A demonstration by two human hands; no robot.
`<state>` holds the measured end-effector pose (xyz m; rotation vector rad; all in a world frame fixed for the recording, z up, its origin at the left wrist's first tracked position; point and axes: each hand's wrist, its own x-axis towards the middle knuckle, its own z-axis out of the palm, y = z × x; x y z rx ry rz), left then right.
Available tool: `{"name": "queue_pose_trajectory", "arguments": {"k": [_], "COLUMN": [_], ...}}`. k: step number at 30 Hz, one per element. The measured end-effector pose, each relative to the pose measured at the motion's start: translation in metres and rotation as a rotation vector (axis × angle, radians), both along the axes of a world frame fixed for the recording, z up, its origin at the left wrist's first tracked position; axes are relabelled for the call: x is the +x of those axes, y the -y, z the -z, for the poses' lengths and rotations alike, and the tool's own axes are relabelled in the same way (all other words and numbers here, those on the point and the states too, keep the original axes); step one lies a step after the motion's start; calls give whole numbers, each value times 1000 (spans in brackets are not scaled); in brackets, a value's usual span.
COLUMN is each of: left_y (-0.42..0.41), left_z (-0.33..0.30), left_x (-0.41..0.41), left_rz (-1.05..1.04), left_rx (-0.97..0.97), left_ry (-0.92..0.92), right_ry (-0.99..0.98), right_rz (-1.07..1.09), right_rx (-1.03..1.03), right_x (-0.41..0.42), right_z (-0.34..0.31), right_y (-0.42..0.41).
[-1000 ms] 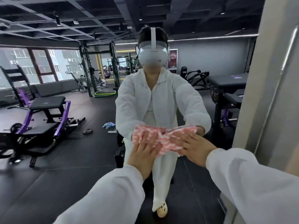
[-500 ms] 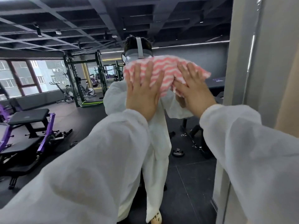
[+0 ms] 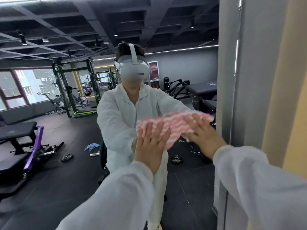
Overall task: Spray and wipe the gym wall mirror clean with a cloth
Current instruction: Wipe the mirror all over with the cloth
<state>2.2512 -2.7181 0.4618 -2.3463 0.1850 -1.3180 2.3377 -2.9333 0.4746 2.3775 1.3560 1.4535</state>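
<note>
Gym mirror [image 3: 49,146] mid-wipe.
Both flat hands, left [image 3: 150,146] and right [image 3: 203,138], press cloth [image 3: 167,126]; next sweep needs steady pressure.

A purple weight bench [image 3: 20,140] stands at left, a weight plate [image 3: 67,157] and blue rag [image 3: 91,146] on the dark floor [image 3: 49,188], exercise bikes [image 3: 54,103] by the windows [image 3: 21,88].

No legible text, label, brand or number appears. The purple mark on the black bench [image 3: 201,87] is too blurred to read.
</note>
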Motion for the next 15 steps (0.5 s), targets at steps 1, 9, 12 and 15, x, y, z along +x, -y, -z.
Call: {"name": "queue_pose_trajectory", "arguments": {"k": [1,9,12,15], "left_y": [10,70,80,83], "left_z": [-25,-186,-201,-189], "left_x": [7,30,32,34], "left_rz": [2,-42,27,36], "left_rx": [-8,41,25,66], "left_ry": [-5,-72,-72,-104], "right_ry": [-2,-56,-31,-52], "right_rz": [23,134,72,48], "right_rx": [38,302,386,420], "right_x": [4,25,32,37], "right_z": [-19,-152,-155,-131], "right_y": [8,43,46,49]}}
